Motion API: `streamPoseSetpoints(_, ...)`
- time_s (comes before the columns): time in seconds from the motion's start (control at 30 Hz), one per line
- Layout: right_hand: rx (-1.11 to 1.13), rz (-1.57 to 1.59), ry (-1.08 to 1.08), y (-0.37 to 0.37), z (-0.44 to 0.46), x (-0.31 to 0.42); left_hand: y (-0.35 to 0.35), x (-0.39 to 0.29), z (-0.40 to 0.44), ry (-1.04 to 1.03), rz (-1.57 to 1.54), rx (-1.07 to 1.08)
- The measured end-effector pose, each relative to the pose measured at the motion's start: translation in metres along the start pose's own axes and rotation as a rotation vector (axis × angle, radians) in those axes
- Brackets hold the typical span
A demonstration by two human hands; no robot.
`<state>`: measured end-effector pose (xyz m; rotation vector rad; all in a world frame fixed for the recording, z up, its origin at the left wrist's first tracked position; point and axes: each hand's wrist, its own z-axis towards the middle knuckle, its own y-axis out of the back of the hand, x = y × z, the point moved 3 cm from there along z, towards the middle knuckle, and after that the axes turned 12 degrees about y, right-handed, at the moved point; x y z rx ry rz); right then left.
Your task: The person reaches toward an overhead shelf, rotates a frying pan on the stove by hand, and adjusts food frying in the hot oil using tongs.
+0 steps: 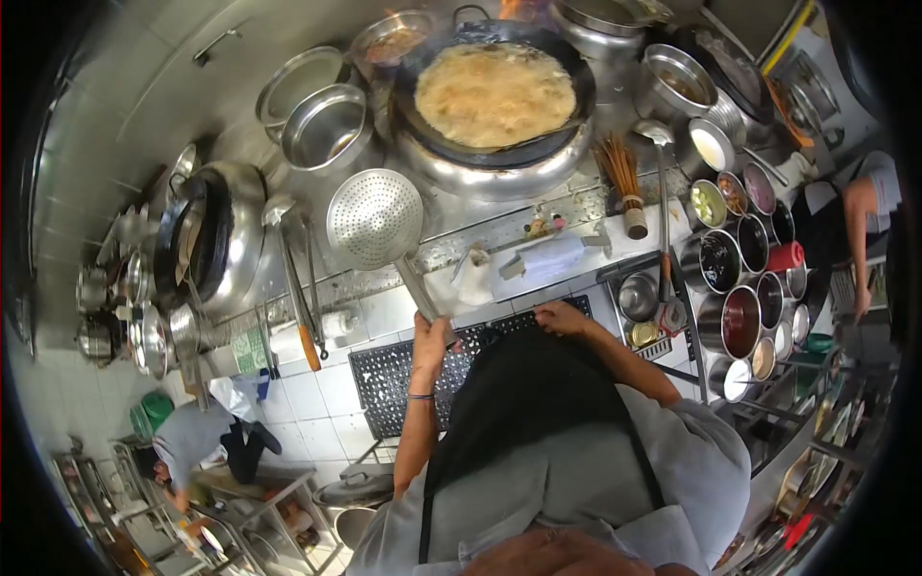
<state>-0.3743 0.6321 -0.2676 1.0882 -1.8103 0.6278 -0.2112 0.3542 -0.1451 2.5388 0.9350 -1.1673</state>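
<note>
My left hand (434,336) is wrapped around the handle of a large perforated metal skimmer (376,219). The skimmer's round bowl lies over the front of the stove, below and left of a big black wok (492,139). Inside the wok, bubbling yellowish oil (495,94) hides whatever is cooking. Close to the counter's front edge, my right hand (564,318) has its fingers curled in, and no object shows in it. Nearest to it are a folded pale cloth (545,257) and, farther up, a bundled bamboo brush (622,182).
Ladles (291,278) rest on the left of the stove, beside a second wok (182,240). A steel pot (328,130) stands behind. Several sauce and seasoning containers (740,322) crowd the right. Other people (206,437) work at lower left and far right.
</note>
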Motion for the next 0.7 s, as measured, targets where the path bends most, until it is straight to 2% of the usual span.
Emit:
streamPoseSetpoints(0.03, -0.023, 0.032, -0.098, 0.014, 0.006, -0.019, 0.008, -0.001, 0.001, -0.006, -0.001, 0.016)
streamPoseSetpoints(0.1, -0.226, 0.119, -0.204, 0.049, 0.022, -0.062, 0.018, 0.001, 0.007, -0.028, -0.010, 0.040)
streamPoseSetpoints(0.13, -0.324, 0.163, -0.254, 0.068, 0.032, -0.082, 0.017, -0.001, 0.001, -0.019, -0.026, -0.018)
streamPoseSetpoints(0.23, -0.897, 0.511, -0.276, 0.131, 0.055, -0.129, 0.017, 0.002, -0.012, -0.050, -0.111, -0.178)
streamPoseSetpoints(0.3, -1.027, 0.693, -0.186, 0.173, 0.090, -0.190, 0.033, 0.016, -0.017, -0.062, -0.172, -0.288)
streamPoseSetpoints(0.4, -1.006, 1.008, 0.012, 0.199, 0.113, -0.216, 0.061, 0.045, -0.028, -0.062, -0.228, -0.381)
streamPoseSetpoints(0.47, -0.922, 1.228, 0.173, 0.188, 0.115, -0.220, 0.067, 0.065, -0.046, -0.036, -0.277, -0.523)
streamPoseSetpoints(0.53, -0.832, 1.384, 0.305, 0.171, 0.117, -0.225, 0.089, 0.111, -0.044, 0.013, -0.242, -0.572)
streamPoseSetpoints(0.6, -0.877, 1.364, 0.316, 0.156, 0.121, -0.233, 0.101, 0.164, -0.048, 0.162, -0.160, -0.703)
streamPoseSetpoints(0.67, -1.095, 1.143, 0.195, 0.153, 0.129, -0.234, 0.087, 0.182, -0.063, 0.172, 0.276, -0.682)
streamPoseSetpoints(0.7, -1.135, 1.159, 0.203, 0.155, 0.133, -0.234, 0.085, 0.189, -0.065, 0.171, 0.274, -0.686)
